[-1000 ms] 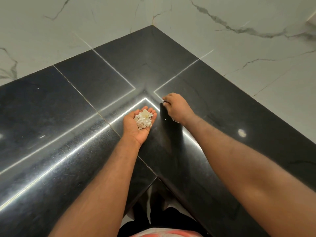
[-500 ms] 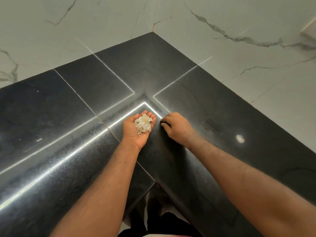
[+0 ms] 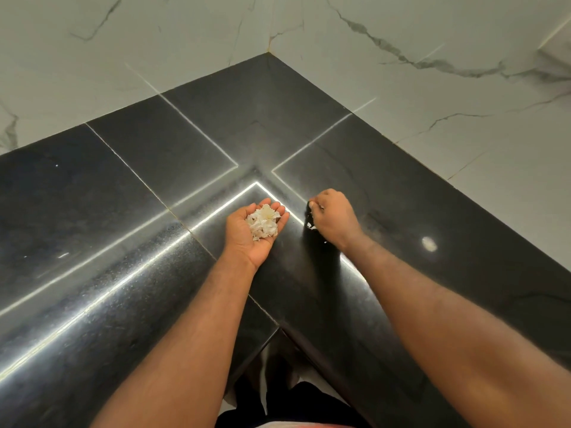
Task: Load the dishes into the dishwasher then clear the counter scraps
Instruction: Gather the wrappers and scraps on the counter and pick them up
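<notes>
Overhead, the view takes in an L-shaped corner of polished black stone tabletop (image 3: 148, 168), seamed by thin pale joints and streaked with bright strip-light reflections; a round light spot (image 3: 429, 244) glints on the right run. White marble-look wall panels (image 3: 432, 97) with grey veining meet in a corner behind the stone. Left hand (image 3: 253, 231) lies palm up and cupped open just above the stone, carrying a heap of pale, flaky scraps (image 3: 263, 224). Right hand (image 3: 335, 219) sits just beside it, knuckles up, fingers curled down onto the stone; a few small white scrap bits (image 3: 312, 227) show at its lower edge, touching or nearly touching the fingertips. Whether the fingers actually pinch a bit cannot be told, since the hand's back covers the contact. What the scraps are made of is unclear. Below the inner tabletop corner, dark clothing and a reddish strip are cut off by the frame edge.
</notes>
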